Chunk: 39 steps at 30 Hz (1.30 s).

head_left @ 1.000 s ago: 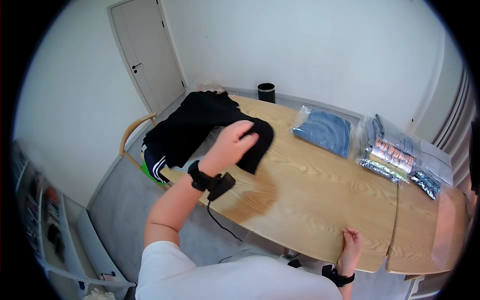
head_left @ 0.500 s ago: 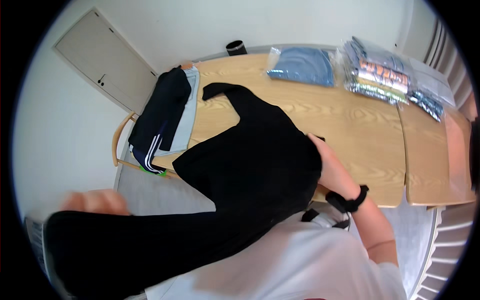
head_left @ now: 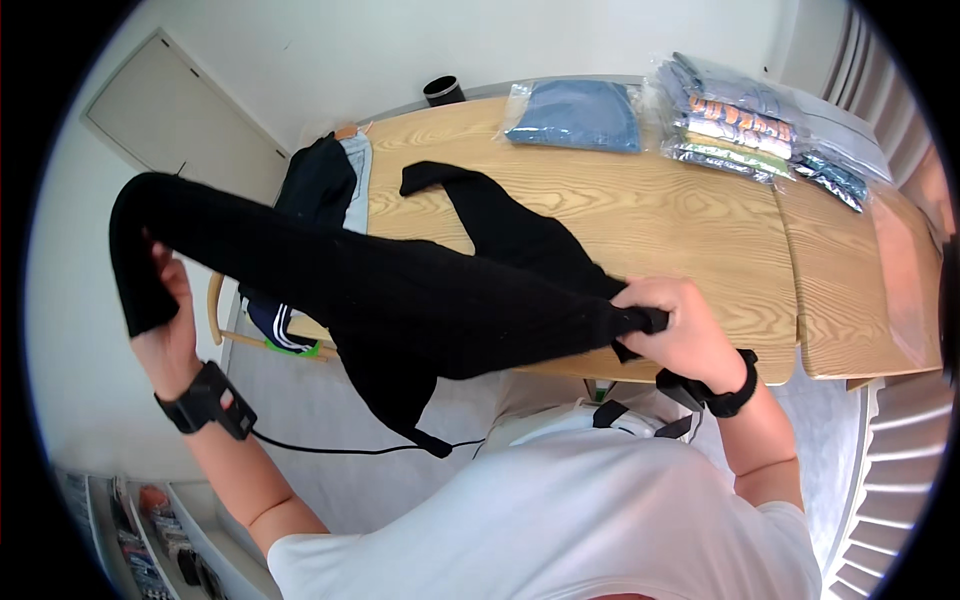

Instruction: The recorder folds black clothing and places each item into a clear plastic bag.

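Both arms point(head_left: 245, 470) are raised: at nine o'clock the left hand point(head_left: 177, 318) is held under the draped end of one black garment point(head_left: 430, 295), fingers partly covered, grip not discernible. Spanning the centre, it is clenched at three o'clock by the right hand point(head_left: 676, 318). One bagged blue garment point(head_left: 574, 115) is seen at one, one bin point(head_left: 444, 92) at twelve.

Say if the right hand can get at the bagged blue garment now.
Probably not without letting go: the right hand grips the black garment, and the bagged blue garment lies near the far edge of the table.
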Each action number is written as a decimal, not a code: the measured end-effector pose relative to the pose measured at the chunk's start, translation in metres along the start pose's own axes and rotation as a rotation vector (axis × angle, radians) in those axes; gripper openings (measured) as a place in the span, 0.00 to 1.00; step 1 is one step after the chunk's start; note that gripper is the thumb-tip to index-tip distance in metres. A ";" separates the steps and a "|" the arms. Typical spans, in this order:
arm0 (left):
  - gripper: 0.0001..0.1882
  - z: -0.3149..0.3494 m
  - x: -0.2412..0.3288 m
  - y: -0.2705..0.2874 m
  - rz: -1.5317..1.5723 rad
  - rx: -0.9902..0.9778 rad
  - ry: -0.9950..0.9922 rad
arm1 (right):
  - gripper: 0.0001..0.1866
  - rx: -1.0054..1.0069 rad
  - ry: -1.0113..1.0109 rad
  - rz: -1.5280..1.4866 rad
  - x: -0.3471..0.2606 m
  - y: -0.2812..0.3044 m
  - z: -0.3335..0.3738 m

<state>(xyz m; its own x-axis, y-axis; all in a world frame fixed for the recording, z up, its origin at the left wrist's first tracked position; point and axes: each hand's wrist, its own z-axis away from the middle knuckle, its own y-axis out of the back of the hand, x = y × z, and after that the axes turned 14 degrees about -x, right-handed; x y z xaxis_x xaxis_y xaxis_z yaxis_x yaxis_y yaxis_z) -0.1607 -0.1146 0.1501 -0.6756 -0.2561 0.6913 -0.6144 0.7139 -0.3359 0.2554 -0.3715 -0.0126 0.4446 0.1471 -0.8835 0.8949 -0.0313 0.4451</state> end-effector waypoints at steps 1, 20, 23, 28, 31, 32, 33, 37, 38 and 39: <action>0.19 -0.010 -0.009 0.000 0.024 0.005 -0.006 | 0.11 0.011 0.001 0.009 -0.009 0.007 0.007; 0.41 -0.121 -0.328 -0.120 -0.751 -0.538 0.463 | 0.35 0.602 -0.541 0.054 0.097 0.174 0.078; 0.32 -0.053 -0.320 -0.098 -1.057 -0.899 0.474 | 0.37 0.606 -0.618 -0.098 0.104 0.136 0.115; 0.34 0.024 -0.308 -0.060 -1.055 -0.894 0.809 | 0.33 0.818 -0.544 -0.249 0.126 0.070 0.144; 0.34 0.037 -0.320 -0.042 -1.045 -0.815 0.916 | 0.25 0.920 -0.364 -0.462 0.119 0.049 0.135; 0.34 0.038 -0.326 -0.038 -1.053 -0.810 0.903 | 0.22 0.993 -0.321 -0.503 0.122 0.044 0.134; 0.34 0.035 -0.330 -0.038 -1.056 -0.825 0.900 | 0.20 1.065 -0.272 -0.544 0.124 0.041 0.133; 0.28 0.037 -0.355 -0.018 -1.132 -0.738 0.963 | 0.17 0.770 -0.436 -0.519 0.128 0.055 0.139; 0.26 0.041 -0.363 -0.006 -1.115 -0.635 0.851 | 0.17 0.775 -0.432 -0.519 0.125 0.057 0.136; 0.26 0.034 -0.361 -0.017 -1.112 -0.645 0.848 | 0.18 0.817 -0.405 -0.305 0.120 0.058 0.131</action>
<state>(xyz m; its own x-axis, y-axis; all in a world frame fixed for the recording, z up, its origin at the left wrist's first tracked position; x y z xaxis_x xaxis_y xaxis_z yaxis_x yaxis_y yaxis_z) 0.0801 -0.0565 -0.1150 0.5500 -0.5584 0.6211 -0.2082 0.6285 0.7494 0.3660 -0.4850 -0.1117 0.0309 -0.0846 -0.9959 0.6560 -0.7500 0.0840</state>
